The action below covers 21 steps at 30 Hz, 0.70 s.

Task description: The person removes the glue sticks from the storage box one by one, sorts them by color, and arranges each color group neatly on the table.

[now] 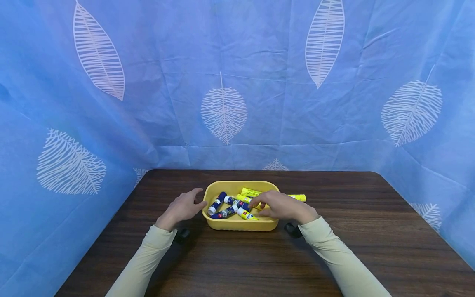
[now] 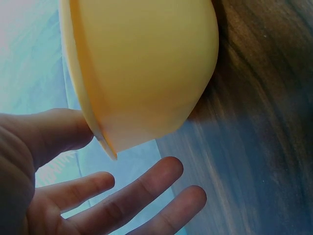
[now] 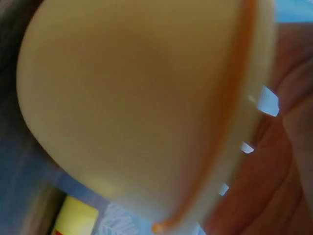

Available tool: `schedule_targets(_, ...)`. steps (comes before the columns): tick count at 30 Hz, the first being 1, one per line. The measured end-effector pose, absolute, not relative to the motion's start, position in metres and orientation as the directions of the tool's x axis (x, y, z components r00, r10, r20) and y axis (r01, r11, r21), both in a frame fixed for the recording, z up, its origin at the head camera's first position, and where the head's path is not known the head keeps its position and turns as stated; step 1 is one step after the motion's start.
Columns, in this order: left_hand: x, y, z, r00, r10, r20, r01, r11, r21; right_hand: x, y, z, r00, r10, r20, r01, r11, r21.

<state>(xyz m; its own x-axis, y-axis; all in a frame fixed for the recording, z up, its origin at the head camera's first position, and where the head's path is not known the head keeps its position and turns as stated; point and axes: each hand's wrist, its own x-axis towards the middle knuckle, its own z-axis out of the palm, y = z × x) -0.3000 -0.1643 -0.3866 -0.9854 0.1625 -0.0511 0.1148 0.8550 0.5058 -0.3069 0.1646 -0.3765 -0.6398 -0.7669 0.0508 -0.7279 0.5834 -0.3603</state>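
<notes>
A yellow plastic basin (image 1: 237, 225) holds several glue sticks, some dark blue with white ends and some yellow. My left hand (image 1: 184, 207) is at its left end with fingers spread; in the left wrist view the thumb meets the basin's rim (image 2: 80, 73) while the other fingers stay off the wall. Over the right side of the basin, my right hand (image 1: 280, 205) reaches in, loosely bent. Its fingertips come close to a blue glue stick (image 1: 243, 206) and a yellow glue stick (image 1: 246, 214). In the right wrist view the basin wall (image 3: 122, 107) hides those fingertips.
Another yellow glue stick (image 1: 298, 197) lies right of the basin, partly behind my right hand. The dark wood table (image 1: 237, 264) ends at a blue curtain (image 1: 259, 115) with white leaf prints. Small black objects (image 1: 293, 230) show below each wrist.
</notes>
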Motion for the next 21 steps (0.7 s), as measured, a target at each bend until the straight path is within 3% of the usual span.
schedule_targets(7, -0.3, -0.164, -0.388, -0.985, 0.16, -0.058, 0.108, 0.852, 0.512, -0.312, 0.157, -0.388, -0.609, -0.792, 0.045, -0.727, 0.535, -0.43)
schedule_targets(21, -0.297, -0.162, -0.385, -0.985, 0.159, -0.068, 0.099, 0.839, 0.535, -0.315, 0.154, -0.392, -0.638, -0.768, -0.057, -0.662, 0.584, -0.47)
